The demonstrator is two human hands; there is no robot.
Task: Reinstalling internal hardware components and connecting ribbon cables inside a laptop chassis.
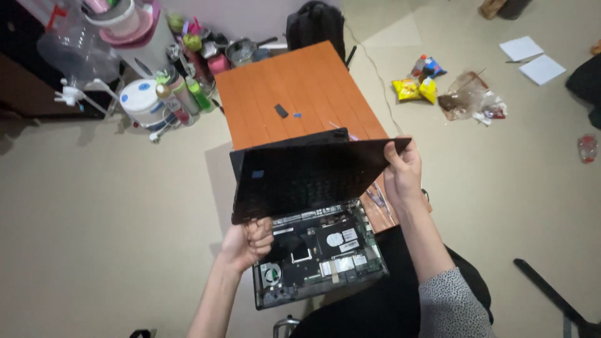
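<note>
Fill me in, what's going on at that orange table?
A person holds a black laptop cover panel in both hands, lifted clear above an opened laptop whose circuit board and fan are exposed. The left hand grips the panel's near-left corner; the right hand holds its far-right edge. The laptop sits at the near end of the orange table, with a small dark part farther back. Snack packets lie on the floor.
</note>
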